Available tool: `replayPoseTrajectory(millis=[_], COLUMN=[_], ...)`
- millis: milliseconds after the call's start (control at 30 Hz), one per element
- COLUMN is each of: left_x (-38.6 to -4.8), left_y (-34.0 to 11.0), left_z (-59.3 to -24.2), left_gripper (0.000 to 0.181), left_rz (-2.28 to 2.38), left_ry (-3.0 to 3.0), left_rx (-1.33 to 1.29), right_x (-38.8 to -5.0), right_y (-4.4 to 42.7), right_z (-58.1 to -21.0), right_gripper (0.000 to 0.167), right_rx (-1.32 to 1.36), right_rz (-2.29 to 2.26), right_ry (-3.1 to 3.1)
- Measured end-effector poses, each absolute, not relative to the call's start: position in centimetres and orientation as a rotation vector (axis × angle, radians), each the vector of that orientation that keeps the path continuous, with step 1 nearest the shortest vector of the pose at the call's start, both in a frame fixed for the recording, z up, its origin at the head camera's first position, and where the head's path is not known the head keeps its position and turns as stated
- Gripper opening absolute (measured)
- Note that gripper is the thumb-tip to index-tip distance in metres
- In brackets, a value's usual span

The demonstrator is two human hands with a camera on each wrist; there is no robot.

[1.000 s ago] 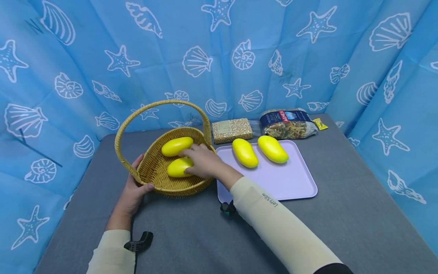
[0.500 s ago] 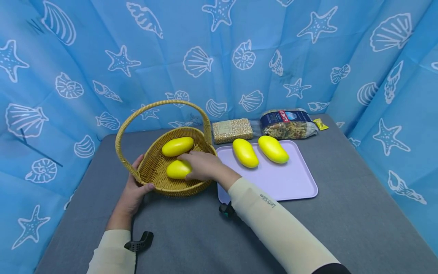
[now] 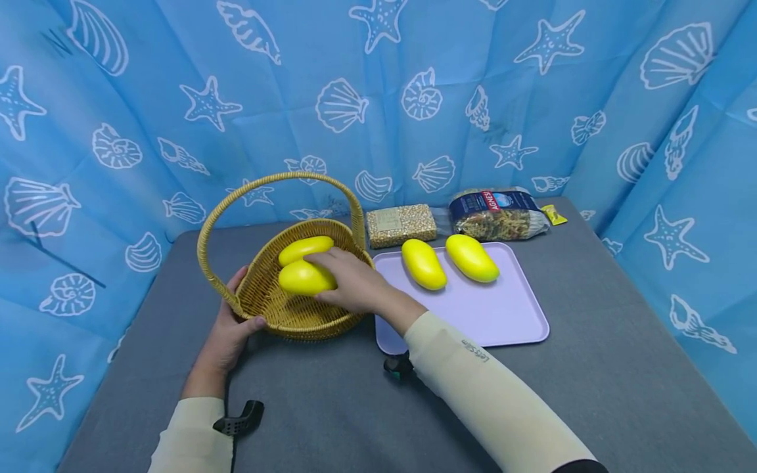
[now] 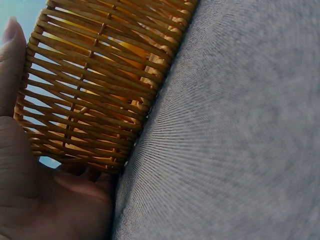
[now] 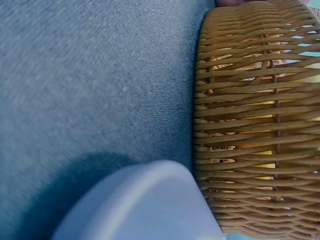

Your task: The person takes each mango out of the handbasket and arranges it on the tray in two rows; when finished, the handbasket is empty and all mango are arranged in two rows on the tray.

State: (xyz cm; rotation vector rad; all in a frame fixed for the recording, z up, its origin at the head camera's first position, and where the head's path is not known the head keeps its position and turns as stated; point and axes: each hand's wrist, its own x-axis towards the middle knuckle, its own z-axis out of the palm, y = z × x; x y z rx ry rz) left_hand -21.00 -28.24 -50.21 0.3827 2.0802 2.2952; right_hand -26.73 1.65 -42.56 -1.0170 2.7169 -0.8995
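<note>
A wicker basket (image 3: 254, 295) with a tall arched handle stands on the left of the table in the head view. My left hand (image 3: 227, 335) holds its left side, thumb over the rim; the left wrist view shows the palm (image 4: 65, 205) by the woven wall. Inside the basket my right hand (image 3: 355, 279) grips a yellow mango (image 3: 304, 278), fingers over its top and thumb below. It sits in front of a second yellow mango (image 3: 304, 249) and partly covers it. From the right wrist, only the basket's outer wall (image 5: 260, 130) shows, with yellow glimpsed through the weave.
Right of the basket lies a lilac tray (image 3: 485, 322) bearing two more mangoes, one on the left (image 3: 424, 264) and one on the right (image 3: 472, 257). Behind it are a bag of grains (image 3: 402, 225), a pasta bag (image 3: 499, 217) and a small yellow packet (image 3: 554, 214). A blue curtain (image 3: 378, 151) hangs behind.
My right hand has closed round the front mango and shifted it up and back in the head view, against the other mango. The left hand stays on the basket.
</note>
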Motion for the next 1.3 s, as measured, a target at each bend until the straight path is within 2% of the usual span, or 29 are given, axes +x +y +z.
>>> replayPoseTrajectory(millis=[300, 700, 1000, 1300], left_x=[-21.0, -21.0, -21.0, -20.9], left_y=[-28.2, -28.2, -28.2, -28.2], left_z=[-50.3, -50.3, -50.3, -50.3], left_gripper=[0.099, 0.097, 0.097, 0.098], left_rz=[2.300, 2.324, 2.327, 2.328], left_ry=[2.088, 2.053, 2.039, 2.040], left_rx=[0.397, 0.432, 0.431, 0.429], right_x=[-26.0, -22.9, -20.4, -18.5], right_y=[3.2, 6.1, 8.9, 12.1], right_z=[-42.5, -41.6, -41.5, -43.0], right_gripper=[0.074, 0.072, 0.070, 0.074], right_rx=[-1.040, -0.989, -0.902, -0.763], right_rz=[-1.200, -1.474, -1.553, -1.581], right_ry=[2.714, 2.661, 2.675, 2.705])
